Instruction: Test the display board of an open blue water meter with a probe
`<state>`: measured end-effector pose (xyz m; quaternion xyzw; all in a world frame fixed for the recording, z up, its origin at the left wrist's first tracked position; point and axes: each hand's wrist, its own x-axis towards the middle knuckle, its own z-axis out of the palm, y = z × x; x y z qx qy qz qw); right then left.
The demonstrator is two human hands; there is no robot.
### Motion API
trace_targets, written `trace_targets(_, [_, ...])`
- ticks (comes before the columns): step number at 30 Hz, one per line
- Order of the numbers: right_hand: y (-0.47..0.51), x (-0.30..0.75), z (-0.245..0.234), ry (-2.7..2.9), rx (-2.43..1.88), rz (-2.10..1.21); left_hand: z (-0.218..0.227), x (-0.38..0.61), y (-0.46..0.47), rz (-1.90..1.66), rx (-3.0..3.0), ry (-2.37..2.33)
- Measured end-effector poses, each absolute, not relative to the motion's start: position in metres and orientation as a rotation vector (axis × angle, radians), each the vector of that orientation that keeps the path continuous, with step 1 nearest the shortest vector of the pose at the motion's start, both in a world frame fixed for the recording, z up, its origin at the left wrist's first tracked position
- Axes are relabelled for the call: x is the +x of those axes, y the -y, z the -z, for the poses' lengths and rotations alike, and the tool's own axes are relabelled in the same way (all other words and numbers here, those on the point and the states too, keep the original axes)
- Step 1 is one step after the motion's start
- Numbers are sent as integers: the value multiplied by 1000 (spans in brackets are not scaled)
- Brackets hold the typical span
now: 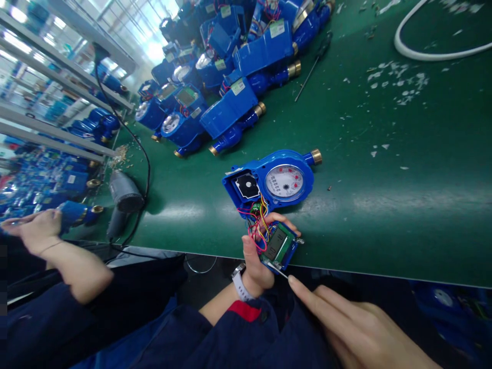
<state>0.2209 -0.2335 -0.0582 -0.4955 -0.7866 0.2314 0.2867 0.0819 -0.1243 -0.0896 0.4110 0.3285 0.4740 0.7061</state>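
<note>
Display module (277, 243), 1, in left grip (258, 266), with 1 thin tool (278, 270) in right grip (353, 318)

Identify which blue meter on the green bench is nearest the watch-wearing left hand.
The blue meter lying apart, its coloured wires running to the display board held in the left hand; the clustered meters lie farther off.

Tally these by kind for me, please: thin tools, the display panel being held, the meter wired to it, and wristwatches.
Thin tools: 2 (a metal shaft in the right fingers, a screwdriver on the bench)
Display panel, in the left fingers: 1
Wired meter: 1
Wristwatch: 1
Total: 5
</note>
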Motion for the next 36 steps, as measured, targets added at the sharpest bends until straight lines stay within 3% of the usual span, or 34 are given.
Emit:
trace_targets(3, [230,213,58,1851,-1286,-839,89,83,124,-1056,911,-737])
trace_targets(8, [235,209,73,2023,-1330,-719,89,83,123,-1064,873,-747])
trace_targets(13, [229,209,75,2094,-1318,-909,93,79,125,-1038,858,-753])
trace_targets(19, [217,204,69,2153,-1370,-909,93,74,126,-1002,909,-701])
trace_targets(36, [217,181,80,1670,-1249,-1134,88,85,130,-1140,708,-695])
